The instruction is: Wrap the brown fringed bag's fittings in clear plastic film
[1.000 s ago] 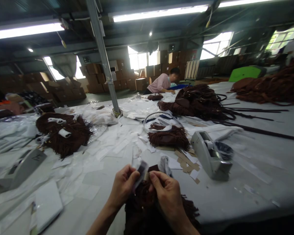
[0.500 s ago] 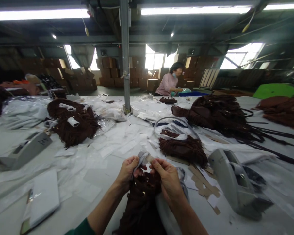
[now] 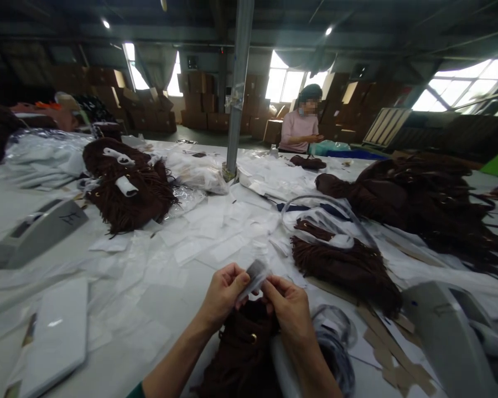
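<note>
My left hand (image 3: pixel 221 296) is closed, pinching one end of a greyish translucent plastic strip (image 3: pixel 257 272) between thumb and fingers. On the other side my right hand (image 3: pixel 291 305) pinches the strip's near edge with its fingertips. Right beneath both hands lies a dark brown bag (image 3: pixel 244 345) with gold eyelets, its top under my fingers. Whether the strip is fastened to the bag is hidden. A coil of clear grey plastic tubing (image 3: pixel 336 345) rests beside my right wrist. Farther right, a fringed brown bag (image 3: pixel 342 260) has plastic wrapped about its handle.
Grey tape dispensers stand at left (image 3: pixel 37 229) and right (image 3: pixel 452 331). A white flat box (image 3: pixel 58 331) lies at lower left. Fringed bags (image 3: pixel 128 188) and white sheets (image 3: pixel 216 226) cover much of the table. A metal post (image 3: pixel 237 88) rises beyond; behind it sits a co-worker (image 3: pixel 301 124).
My view has tilted downward and turned slightly left. The plastic between my hands, curved before, is now a straighter strip. The co-worker's head has turned toward their own hands.
</note>
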The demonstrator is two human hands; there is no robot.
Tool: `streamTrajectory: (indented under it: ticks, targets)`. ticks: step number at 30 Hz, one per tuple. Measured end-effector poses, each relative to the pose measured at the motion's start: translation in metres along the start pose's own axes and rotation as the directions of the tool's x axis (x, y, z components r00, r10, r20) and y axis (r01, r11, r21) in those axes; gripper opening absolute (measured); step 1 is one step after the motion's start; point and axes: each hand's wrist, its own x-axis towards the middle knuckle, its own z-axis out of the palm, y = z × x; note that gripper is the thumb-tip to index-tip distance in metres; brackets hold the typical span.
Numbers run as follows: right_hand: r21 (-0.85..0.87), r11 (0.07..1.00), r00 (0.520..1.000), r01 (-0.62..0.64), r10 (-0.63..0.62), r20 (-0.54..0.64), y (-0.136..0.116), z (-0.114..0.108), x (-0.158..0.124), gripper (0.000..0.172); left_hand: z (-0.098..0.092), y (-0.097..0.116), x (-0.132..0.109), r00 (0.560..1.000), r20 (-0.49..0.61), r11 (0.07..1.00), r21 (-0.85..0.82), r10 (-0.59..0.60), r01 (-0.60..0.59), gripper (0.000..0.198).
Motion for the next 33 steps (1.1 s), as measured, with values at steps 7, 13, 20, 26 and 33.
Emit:
streamTrajectory:
  ticks: [7, 13, 20, 26, 33]
  targets:
    - [0.217, 0.972, 0.985, -0.088, 0.052, 0.167, 0.014, -0.012, 0.002, 0.029, 0.004, 0.0, -0.005, 0.999, 0.034, 0.979, 0.204, -0.021, 0.014, 0.025]
    - [0.278, 0.953, 0.91, -0.125, -0.001, 0.414, 0.002, -0.016, -0.005, 0.028, 0.001, 0.008, -0.007, 1.0, 0.019, 0.95, 0.311, -0.019, 0.012, 0.026]
    - [0.288, 0.955, 0.967, -0.076, 0.001, 0.254, 0.008, -0.011, -0.005, 0.029, 0.01, 0.003, -0.01, 0.996, -0.084, 0.975, 0.221, 0.004, 0.015, 0.031]
    - [0.352, 0.93, 0.96, -0.104, 0.001, 0.28, 0.0, -0.007, -0.011, 0.031, 0.011, 0.004, -0.009, 0.997, 0.059, 0.993, 0.111, -0.049, 0.042, 0.028]
    - [0.238, 0.968, 0.959, -0.085, 0.014, 0.283, 0.013, -0.01, -0.004, 0.037, 0.013, 0.012, -0.012, 0.992, 0.128, 0.964, 0.264, -0.024, -0.011, 0.033]
